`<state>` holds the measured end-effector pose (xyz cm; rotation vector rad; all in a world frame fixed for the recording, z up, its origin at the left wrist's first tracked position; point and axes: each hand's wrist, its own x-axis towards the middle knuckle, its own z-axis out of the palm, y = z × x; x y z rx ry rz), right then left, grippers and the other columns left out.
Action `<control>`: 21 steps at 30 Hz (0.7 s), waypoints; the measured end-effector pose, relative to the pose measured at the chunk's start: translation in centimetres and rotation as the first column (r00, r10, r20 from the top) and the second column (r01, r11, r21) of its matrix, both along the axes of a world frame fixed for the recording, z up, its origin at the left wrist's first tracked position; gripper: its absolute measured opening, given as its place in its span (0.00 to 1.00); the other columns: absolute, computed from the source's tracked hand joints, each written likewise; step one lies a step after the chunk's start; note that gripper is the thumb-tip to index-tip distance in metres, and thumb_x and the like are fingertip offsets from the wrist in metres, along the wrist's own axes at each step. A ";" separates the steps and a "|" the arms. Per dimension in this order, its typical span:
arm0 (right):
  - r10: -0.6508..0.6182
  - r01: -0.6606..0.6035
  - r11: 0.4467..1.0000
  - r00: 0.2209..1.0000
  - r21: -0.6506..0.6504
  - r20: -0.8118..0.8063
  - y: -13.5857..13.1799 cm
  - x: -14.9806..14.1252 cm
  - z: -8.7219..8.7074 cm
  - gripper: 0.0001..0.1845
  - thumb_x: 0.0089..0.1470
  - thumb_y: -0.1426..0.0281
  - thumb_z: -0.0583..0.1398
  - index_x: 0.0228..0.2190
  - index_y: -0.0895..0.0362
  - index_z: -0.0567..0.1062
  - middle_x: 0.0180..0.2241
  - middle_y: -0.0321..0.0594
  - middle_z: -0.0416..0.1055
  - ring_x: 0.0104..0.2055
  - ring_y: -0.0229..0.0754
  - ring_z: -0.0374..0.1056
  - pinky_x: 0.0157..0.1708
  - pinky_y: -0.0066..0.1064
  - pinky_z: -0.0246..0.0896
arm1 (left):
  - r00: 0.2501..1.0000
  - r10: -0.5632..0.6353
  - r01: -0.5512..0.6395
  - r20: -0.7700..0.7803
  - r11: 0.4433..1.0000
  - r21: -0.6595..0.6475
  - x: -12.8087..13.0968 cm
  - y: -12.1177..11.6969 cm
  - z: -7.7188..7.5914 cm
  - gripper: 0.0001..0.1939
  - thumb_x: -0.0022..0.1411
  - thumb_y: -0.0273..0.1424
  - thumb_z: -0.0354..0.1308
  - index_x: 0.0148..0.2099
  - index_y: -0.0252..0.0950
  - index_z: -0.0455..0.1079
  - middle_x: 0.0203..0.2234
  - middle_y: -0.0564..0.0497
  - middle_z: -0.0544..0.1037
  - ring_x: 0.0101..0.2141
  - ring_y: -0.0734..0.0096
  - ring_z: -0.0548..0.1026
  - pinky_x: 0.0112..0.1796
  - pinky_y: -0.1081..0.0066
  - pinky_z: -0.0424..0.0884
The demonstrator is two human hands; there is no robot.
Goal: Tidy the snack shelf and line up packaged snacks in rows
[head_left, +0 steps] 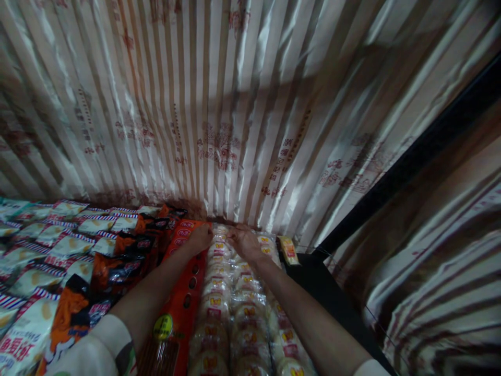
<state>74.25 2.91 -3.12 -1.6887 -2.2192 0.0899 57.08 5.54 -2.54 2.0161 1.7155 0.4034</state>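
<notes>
Both my arms reach to the far end of a shelf lined with rows of clear-wrapped round pastries bearing small red and yellow labels. My left hand is closed, at the border between a long red package and the left pastry row. A short way to its right, my right hand has its fingers pinched together over the far end of the middle rows. It is dim and slightly blurred there, so whatever either hand grips cannot be made out.
Several white snack bags and orange-and-black bags fill the left side. A small yellow packet lies right of the pastries on a dark surface. Behind hangs a striped, printed curtain; a black post slants at right.
</notes>
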 end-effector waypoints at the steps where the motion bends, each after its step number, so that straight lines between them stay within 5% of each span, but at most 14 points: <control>1: -0.013 0.013 1.000 1.000 0.001 -0.001 -0.1 -0.1 0.0 0.04 0.51 0.74 0.61 0.28 0.54 0.77 0.31 0.37 0.73 0.39 0.39 0.66 0.42 0.27 0.56 | 1.000 0.006 -0.006 0.002 1.000 0.004 0.0 0.0 0.0 0.10 0.56 0.21 0.50 0.36 0.31 0.72 0.32 0.46 0.78 0.35 0.70 0.74 0.36 0.75 0.67; 21: -0.077 0.070 0.996 0.988 -0.055 -0.137 -0.2 -0.6 -0.9 0.07 0.52 0.76 0.58 0.31 0.55 0.76 0.33 0.36 0.72 0.33 0.36 0.67 0.34 0.23 0.56 | 0.992 0.076 -0.079 0.104 0.997 0.024 -0.4 -0.1 -1.1 0.07 0.53 0.19 0.53 0.32 0.33 0.71 0.28 0.51 0.77 0.32 0.74 0.73 0.32 0.78 0.66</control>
